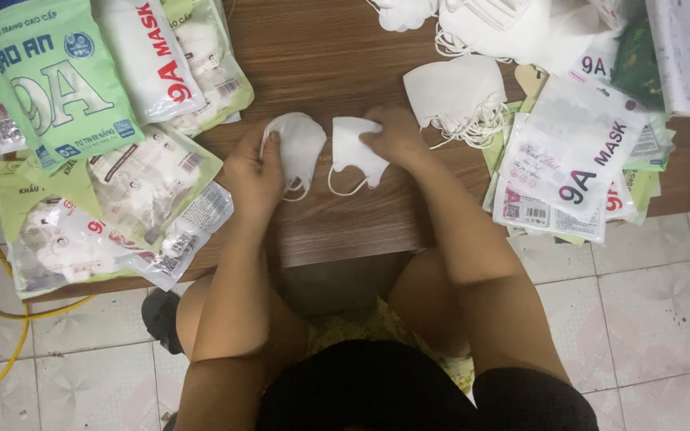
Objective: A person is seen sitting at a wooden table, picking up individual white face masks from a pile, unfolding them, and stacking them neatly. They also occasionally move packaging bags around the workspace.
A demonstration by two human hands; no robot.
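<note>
Left hand grips one white mask at its left edge, right hand pinches second white mask just beside it, both on wooden table.

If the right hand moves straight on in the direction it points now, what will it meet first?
The right hand points toward the left, so it would probably first meet the white mask held by the left hand, just across a narrow gap.
</note>
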